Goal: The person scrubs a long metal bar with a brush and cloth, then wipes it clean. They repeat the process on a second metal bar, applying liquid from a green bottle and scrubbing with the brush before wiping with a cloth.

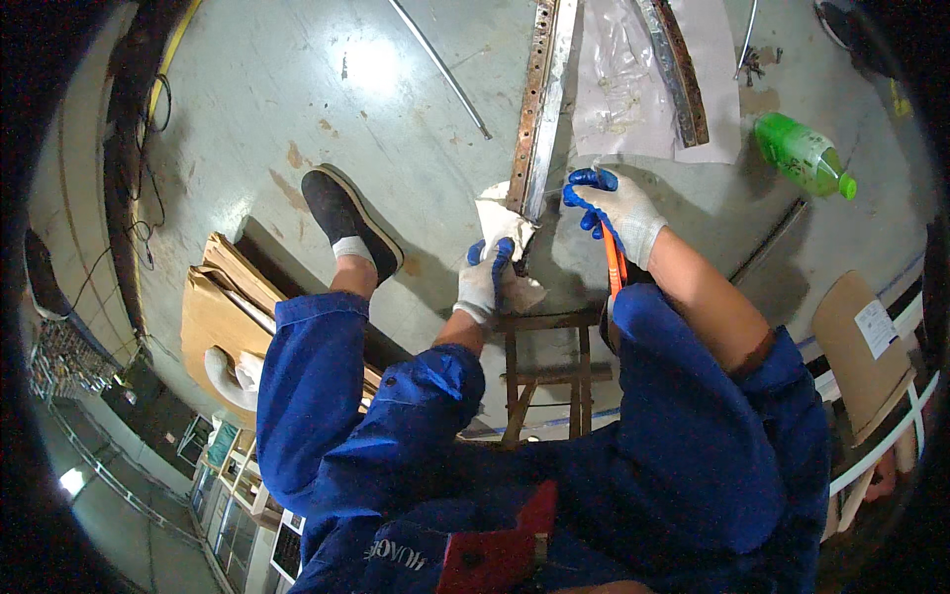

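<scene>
My left hand (481,284), in a white work glove with blue-coated fingers, grips a white cloth (506,223) at the near end of a long metal bar (528,119). One side of this bar is rusty and has a row of holes; a bright metal strip (550,126) runs along it. To the right of that end, my right hand (617,204), gloved alike, holds an orange-handled tool (614,256). Its handle points down toward my knee, and my fingers hide part of it, so its exact kind is unclear.
A small wooden stool (553,322) stands between my legs. Ahead, a second rusty bar (679,82) lies on a pale sheet (623,141). Around me are a green plastic bottle (801,154), a thin metal rod (445,70), small bolts (752,67) and flattened cardboard (223,319).
</scene>
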A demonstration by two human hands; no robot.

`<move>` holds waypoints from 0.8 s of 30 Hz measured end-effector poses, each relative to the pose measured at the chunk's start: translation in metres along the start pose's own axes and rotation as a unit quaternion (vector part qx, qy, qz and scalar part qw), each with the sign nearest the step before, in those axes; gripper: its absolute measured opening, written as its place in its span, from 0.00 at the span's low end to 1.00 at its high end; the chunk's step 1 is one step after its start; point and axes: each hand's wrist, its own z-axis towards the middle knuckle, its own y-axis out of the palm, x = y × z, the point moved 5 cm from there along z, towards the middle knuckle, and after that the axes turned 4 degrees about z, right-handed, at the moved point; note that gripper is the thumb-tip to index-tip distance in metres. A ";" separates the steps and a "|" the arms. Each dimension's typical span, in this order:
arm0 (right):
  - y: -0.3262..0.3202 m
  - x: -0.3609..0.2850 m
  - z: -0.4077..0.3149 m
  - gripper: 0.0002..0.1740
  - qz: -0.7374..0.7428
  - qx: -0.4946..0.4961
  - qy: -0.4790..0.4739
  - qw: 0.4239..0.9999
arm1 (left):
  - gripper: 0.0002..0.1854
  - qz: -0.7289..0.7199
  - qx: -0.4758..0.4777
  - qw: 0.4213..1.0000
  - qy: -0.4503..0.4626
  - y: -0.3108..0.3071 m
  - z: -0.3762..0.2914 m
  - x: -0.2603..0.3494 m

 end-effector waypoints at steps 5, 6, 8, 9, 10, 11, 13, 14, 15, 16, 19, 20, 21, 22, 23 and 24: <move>-0.005 0.005 0.003 0.15 0.009 -0.006 0.003 1.000 | 0.22 -0.118 0.055 0.991 -0.021 0.018 0.002 -0.015; -0.006 0.006 0.003 0.16 0.001 -0.004 0.005 1.000 | 0.21 -0.148 0.042 0.987 -0.038 0.026 0.003 -0.013; -0.007 0.004 0.004 0.16 0.007 -0.005 -0.009 1.000 | 0.14 -0.133 0.052 0.989 -0.027 0.037 0.005 -0.001; -0.008 0.002 0.004 0.15 0.022 -0.009 -0.017 1.000 | 0.13 -0.102 0.052 0.993 -0.023 0.042 0.009 0.007; -0.009 0.002 0.004 0.14 0.035 -0.006 -0.017 0.999 | 0.11 -0.071 0.052 0.996 -0.023 0.043 0.012 0.015; -0.010 0.001 0.003 0.14 0.036 -0.010 -0.022 0.999 | 0.10 -0.035 0.056 0.997 -0.035 0.042 0.014 0.021; -0.012 -0.001 0.002 0.14 0.036 -0.006 -0.029 0.999 | 0.10 0.055 0.034 0.998 -0.020 0.034 0.019 0.040; -0.012 0.000 0.002 0.16 0.032 -0.012 -0.020 0.999 | 0.11 0.168 0.067 0.981 0.066 0.029 0.015 0.052; -0.012 0.000 0.002 0.16 0.034 -0.015 -0.019 0.999 | 0.11 0.274 0.115 0.944 0.145 0.020 0.005 0.062; -0.012 0.000 0.003 0.16 0.034 -0.005 -0.017 0.999 | 0.12 0.292 0.139 0.939 0.117 0.014 0.001 0.064; -0.007 -0.001 0.003 0.14 0.054 0.001 -0.014 0.998 | 0.30 0.174 0.135 0.972 0.084 0.011 -0.025 0.061; -0.003 -0.002 0.002 0.14 0.069 -0.003 -0.015 0.997 | 0.39 0.282 0.224 0.919 0.159 0.013 -0.041 0.070; -0.001 -0.003 0.001 0.14 0.082 0.008 -0.011 0.997 | 0.47 0.384 0.300 0.851 0.195 0.020 -0.057 0.075; 0.003 -0.006 -0.001 0.14 0.094 0.009 -0.015 0.995 | 0.53 0.369 0.249 0.850 0.281 0.031 -0.072 0.080; 0.008 -0.008 -0.003 0.14 0.129 -0.011 -0.014 0.991 | 0.53 0.411 0.215 0.791 0.400 0.048 -0.089 0.087; 0.013 -0.011 -0.006 0.15 0.163 -0.017 -0.011 0.986 | 0.50 0.398 0.114 0.831 0.372 0.063 -0.092 0.082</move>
